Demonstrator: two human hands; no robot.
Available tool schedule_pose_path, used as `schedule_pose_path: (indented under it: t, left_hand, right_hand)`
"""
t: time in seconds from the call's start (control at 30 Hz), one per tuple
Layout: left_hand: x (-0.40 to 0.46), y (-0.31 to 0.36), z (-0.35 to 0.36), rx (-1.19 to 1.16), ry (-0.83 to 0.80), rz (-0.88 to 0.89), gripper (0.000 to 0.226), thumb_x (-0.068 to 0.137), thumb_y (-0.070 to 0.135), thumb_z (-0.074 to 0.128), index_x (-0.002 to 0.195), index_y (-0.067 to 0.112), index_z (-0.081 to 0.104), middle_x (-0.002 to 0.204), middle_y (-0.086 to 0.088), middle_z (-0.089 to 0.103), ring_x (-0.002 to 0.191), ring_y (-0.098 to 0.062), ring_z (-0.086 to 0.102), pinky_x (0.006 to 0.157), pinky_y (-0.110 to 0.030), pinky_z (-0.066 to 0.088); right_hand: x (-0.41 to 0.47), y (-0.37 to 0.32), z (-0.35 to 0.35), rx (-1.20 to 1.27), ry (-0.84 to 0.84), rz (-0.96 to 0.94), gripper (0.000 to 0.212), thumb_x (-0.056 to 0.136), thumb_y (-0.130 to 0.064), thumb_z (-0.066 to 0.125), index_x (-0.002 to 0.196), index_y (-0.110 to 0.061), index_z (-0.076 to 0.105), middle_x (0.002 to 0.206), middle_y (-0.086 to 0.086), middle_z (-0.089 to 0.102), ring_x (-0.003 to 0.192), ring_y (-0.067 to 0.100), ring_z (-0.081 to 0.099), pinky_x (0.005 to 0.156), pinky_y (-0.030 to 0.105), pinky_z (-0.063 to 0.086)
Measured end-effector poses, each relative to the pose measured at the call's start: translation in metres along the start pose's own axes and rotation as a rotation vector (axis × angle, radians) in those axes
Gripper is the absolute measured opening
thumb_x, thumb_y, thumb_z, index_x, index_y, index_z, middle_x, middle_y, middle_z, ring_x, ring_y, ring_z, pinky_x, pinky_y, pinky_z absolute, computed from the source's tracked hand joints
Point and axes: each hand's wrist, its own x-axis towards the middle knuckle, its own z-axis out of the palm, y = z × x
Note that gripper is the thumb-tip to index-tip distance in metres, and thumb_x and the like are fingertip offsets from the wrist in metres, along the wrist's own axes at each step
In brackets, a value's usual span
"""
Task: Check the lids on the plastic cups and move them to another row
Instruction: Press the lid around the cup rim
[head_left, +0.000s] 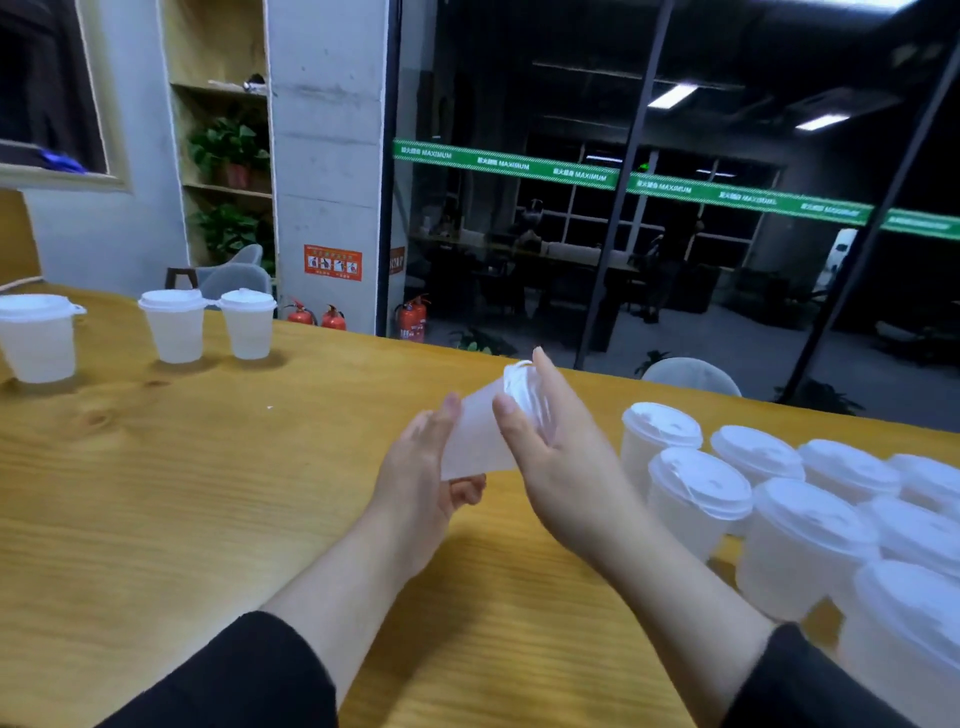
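Cup-checking going on here: I'm watching the left hand (426, 467) cradling the base end of a translucent white plastic cup (480, 441), fingers curled loosely under it and thumb up along its wall, while the right hand (550, 447) is lying over the clear snap-on lid (524, 387), palm against it, fingers nearly straight and thumb pressing on the cup wall. The cup is tipped on its side in the air above the yellow wooden table (208, 493), lid end pointing away, which I'm guessing is so the palm can push the lid home and feel whether it's seated. Over on the right a bunch of lidded white cups (701, 493) is waiting, packed close together, just beside the right forearm, so that elbow is going to need some care. Three lidded cups (176, 332) are standing in a row at the far left, well apart from the hands, and nothing is sitting between them and the held cup.
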Motion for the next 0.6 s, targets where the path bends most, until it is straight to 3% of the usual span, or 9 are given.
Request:
schedule_pose_path:
  t: [0.07, 0.13, 0.2, 0.33, 0.47, 0.6]
  left_hand:
    - [-0.009, 0.013, 0.011, 0.093, 0.050, 0.078, 0.063, 0.081, 0.061, 0.073, 0.116, 0.009, 0.063, 0.083, -0.006, 0.063, 0.060, -0.019, 0.053, 0.050, -0.029, 0.040]
    - [-0.022, 0.034, 0.030, 0.286, 0.067, 0.183, 0.052, 0.084, 0.058, 0.075, 0.109, 0.014, 0.063, 0.075, -0.003, 0.061, 0.058, -0.018, 0.051, 0.049, -0.029, 0.040]
    - [-0.032, 0.062, 0.055, 0.532, 0.063, 0.327, 0.037, 0.092, 0.053, 0.071, 0.105, 0.020, 0.063, 0.073, 0.000, 0.059, 0.056, -0.015, 0.050, 0.048, -0.028, 0.040]
    - [-0.048, 0.117, 0.118, 1.081, -0.078, 0.592, 0.038, 0.086, 0.068, 0.060, 0.095, 0.032, 0.063, 0.078, 0.006, 0.061, 0.069, -0.012, 0.055, 0.060, -0.033, 0.041]
    - [-0.075, 0.135, 0.181, 1.597, -0.300, 0.525, 0.037, 0.088, 0.072, 0.057, 0.094, 0.036, 0.064, 0.089, 0.007, 0.064, 0.082, -0.012, 0.063, 0.069, -0.036, 0.054]
    - [-0.107, 0.121, 0.214, 1.820, -0.400, 0.491, 0.044, 0.091, 0.070, 0.057, 0.103, 0.029, 0.066, 0.095, 0.008, 0.064, 0.087, -0.011, 0.061, 0.068, -0.033, 0.051]
  right_hand:
    - [-0.016, 0.005, -0.007, 0.124, 0.038, 0.021, 0.071, 0.103, -0.048, 0.048, 0.163, -0.035, 0.012, 0.166, -0.017, 0.022, 0.139, -0.017, 0.020, 0.116, 0.014, 0.022]
    - [-0.030, 0.007, -0.017, 0.259, 0.102, 0.062, 0.068, 0.102, -0.049, 0.049, 0.161, -0.039, 0.016, 0.161, -0.020, 0.029, 0.134, -0.019, 0.033, 0.119, 0.022, 0.033]
    - [-0.045, 0.002, -0.030, 0.497, 0.178, 0.108, 0.061, 0.102, -0.054, 0.050, 0.158, -0.043, 0.028, 0.152, -0.021, 0.044, 0.126, -0.017, 0.049, 0.107, 0.025, 0.049]
    - [-0.081, -0.020, -0.046, 1.279, 0.149, 0.174, 0.045, 0.108, -0.045, 0.039, 0.143, -0.020, 0.054, 0.136, 0.001, 0.067, 0.125, 0.022, 0.065, 0.104, 0.047, 0.053]
    - [-0.118, -0.035, -0.050, 1.774, 0.159, 0.266, 0.050, 0.106, -0.044, 0.042, 0.140, -0.011, 0.056, 0.132, 0.017, 0.068, 0.122, 0.039, 0.066, 0.104, 0.050, 0.052]
    - [-0.153, -0.036, -0.054, 1.914, 0.214, 0.333, 0.045, 0.109, -0.037, 0.044, 0.139, -0.007, 0.058, 0.129, 0.021, 0.069, 0.119, 0.042, 0.066, 0.101, 0.053, 0.054]
